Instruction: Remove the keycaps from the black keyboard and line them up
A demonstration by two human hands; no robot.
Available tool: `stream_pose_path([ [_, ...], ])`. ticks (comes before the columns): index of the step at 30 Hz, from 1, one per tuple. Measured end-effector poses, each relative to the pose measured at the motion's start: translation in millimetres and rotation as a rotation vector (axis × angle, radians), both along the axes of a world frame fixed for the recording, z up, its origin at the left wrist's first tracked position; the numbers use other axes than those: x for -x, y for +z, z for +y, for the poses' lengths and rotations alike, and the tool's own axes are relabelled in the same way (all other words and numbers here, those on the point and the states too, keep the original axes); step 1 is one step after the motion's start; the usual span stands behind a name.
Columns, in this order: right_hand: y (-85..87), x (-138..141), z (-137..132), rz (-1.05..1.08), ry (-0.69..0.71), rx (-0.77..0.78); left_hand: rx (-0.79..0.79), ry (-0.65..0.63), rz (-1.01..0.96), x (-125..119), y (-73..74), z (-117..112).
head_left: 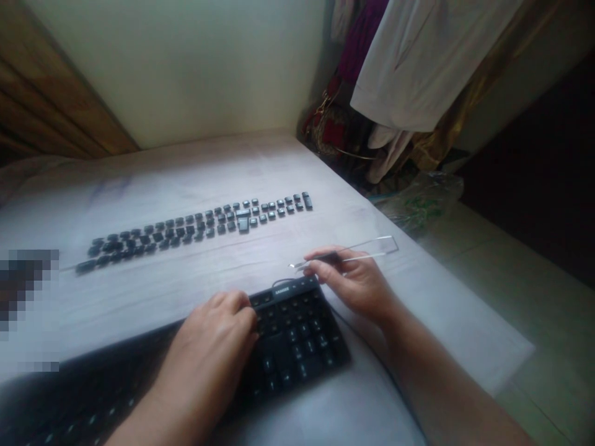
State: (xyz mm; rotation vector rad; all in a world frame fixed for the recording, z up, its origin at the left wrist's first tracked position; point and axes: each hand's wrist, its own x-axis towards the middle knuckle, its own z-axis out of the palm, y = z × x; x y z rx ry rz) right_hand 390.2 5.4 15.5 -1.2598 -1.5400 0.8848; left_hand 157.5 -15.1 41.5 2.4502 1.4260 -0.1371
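Note:
A black keyboard (297,347) lies on the pale table (186,179) close to me, its right end with the number pad in view. My left hand (218,341) rests on it with the fingers curled down onto the keys. My right hand (356,279) sits at the keyboard's far right corner, fingers pinched on a long thin metal tool (367,248), like tweezers or a wire key puller, that lies across the table. Farther back, several loose black keycaps (199,226) are laid out in rows.
The table's right edge drops to a floor with a plastic bag (418,204). Clothes (418,62) hang at the back right. A wooden panel (51,105) stands at the left. A blurred patch covers the left edge.

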Motion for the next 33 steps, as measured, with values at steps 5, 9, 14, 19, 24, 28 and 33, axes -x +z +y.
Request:
stream_pose_path([
  [5,0.0,-2,1,0.015,0.015,0.000,0.022,-0.039,0.013,-2,0.1,9],
  [9,0.8,-3,1,0.034,0.015,0.005,0.039,-0.071,-0.025,1,-1.2,14],
  [14,4.6,-5,2,0.026,-0.071,-0.027,0.062,-0.050,-0.217,13,-6.2,12],
  [19,4.9,-7,3,0.025,-0.071,-0.085,0.242,0.138,-0.484,11,-2.1,-2],
  [24,6.0,-5,-1,0.095,0.054,0.035,0.560,0.418,-0.787,-11,1.2,-9],
  [28,12.5,0,-6,0.077,0.181,0.124,0.717,0.556,-0.945,-20,-8.0,-7],
  [33,16.0,5,-8,0.061,0.329,0.128,0.789,0.627,-1.075,-23,-13.1,-6],
])
